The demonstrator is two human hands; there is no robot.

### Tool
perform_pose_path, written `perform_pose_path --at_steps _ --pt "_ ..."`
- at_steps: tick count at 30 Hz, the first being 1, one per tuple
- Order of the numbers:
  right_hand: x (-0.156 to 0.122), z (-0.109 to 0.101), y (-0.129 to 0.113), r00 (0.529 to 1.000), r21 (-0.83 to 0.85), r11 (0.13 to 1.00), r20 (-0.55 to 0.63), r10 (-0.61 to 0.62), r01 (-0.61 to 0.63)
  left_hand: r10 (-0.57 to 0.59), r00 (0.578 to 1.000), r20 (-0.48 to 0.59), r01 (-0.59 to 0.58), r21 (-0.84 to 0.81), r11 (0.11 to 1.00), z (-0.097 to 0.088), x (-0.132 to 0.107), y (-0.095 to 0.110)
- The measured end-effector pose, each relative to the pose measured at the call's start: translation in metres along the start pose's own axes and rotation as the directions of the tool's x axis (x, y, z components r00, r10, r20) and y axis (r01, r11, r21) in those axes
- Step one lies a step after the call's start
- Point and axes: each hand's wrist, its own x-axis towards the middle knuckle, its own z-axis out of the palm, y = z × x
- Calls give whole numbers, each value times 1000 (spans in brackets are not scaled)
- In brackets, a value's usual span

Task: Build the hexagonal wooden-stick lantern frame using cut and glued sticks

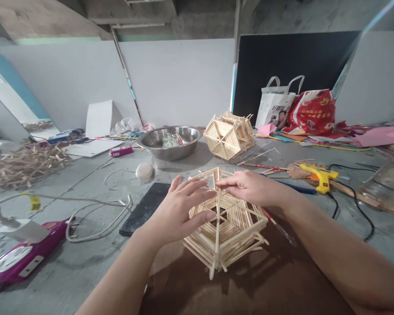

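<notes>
A hexagonal frame of pale wooden sticks [231, 243], layered around an open centre, lies in front of me. A longer stick [218, 236] runs across its top toward me. My left hand [184, 208] rests at the frame's left side, fingers stretched and apart, with the thumb near the long stick. From the right, my right hand [249, 186] reaches over the frame, its fingertips pressed together on the stick near the far end of the top. A brown board [239, 288] is beneath the frame.
Behind stands a similar stick polyhedron [228, 135] beside a steel bowl [170, 148]. To the right lies a yellow glue gun [321, 177] with a black cord. A phone [144, 208], white cable and purple power strip [29, 253] are left. Loose sticks [26, 164] pile up far left.
</notes>
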Motion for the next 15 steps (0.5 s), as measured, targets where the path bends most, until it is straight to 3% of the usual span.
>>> perform_pose_path --at_steps 15 --pt "0 1 3 999 -14 999 -10 -39 39 -1 1000 8 1 -6 1000 1 0 0"
